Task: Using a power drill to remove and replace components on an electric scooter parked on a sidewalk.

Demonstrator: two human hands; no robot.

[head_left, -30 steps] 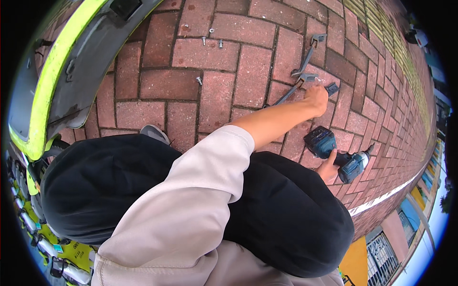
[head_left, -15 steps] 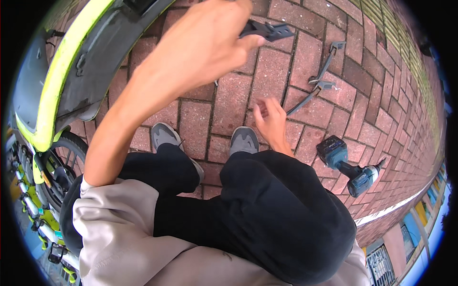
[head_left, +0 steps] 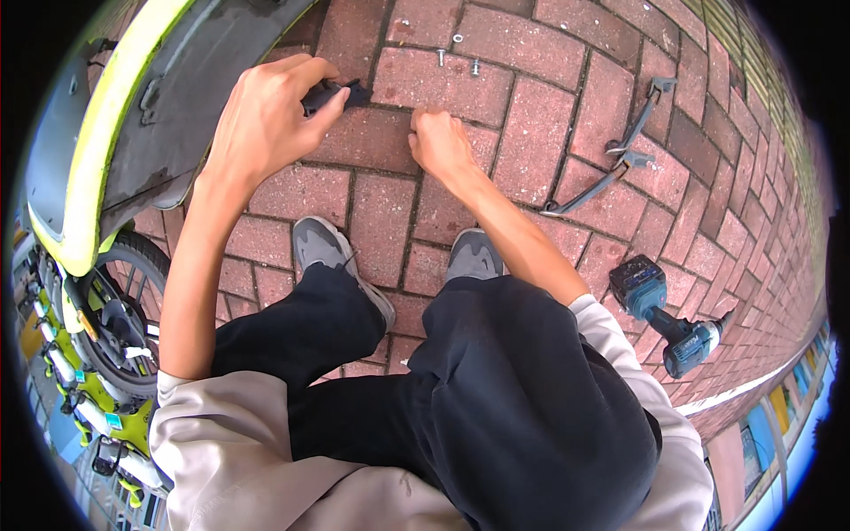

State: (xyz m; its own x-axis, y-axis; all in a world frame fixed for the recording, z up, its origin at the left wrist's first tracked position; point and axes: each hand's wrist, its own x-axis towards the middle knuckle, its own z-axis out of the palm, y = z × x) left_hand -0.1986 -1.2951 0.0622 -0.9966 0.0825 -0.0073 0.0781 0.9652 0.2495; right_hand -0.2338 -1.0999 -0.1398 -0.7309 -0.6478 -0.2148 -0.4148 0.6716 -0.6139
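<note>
My left hand (head_left: 270,115) is closed around a small black plastic bracket (head_left: 350,94), whose end sticks out past the thumb. It is beside the dark panel (head_left: 190,84) of a yellow-green bike. To the right of it, above the bricks, my right hand (head_left: 441,146) has its fingers curled and pressed together. Whatever they may hold is hidden. Beyond the hands lie a bolt (head_left: 441,57), a second bolt (head_left: 475,67) and a small washer (head_left: 458,38). Two grey curved bracket pieces, one farther away (head_left: 639,119) and one nearer (head_left: 589,190), rest at the right.
A teal cordless drill (head_left: 668,319) lies on the brick paving (head_left: 531,133) by my right knee. The bike's wheel (head_left: 124,301) is at the left, with a row of similar bikes (head_left: 84,407) behind it. My shoes are planted between the bike and the drill.
My left hand has swung left toward the bike panel with the black bracket, uncovering the bolts and washer. My right hand has reached farther out and to the left, its fingers now curled tighter.
</note>
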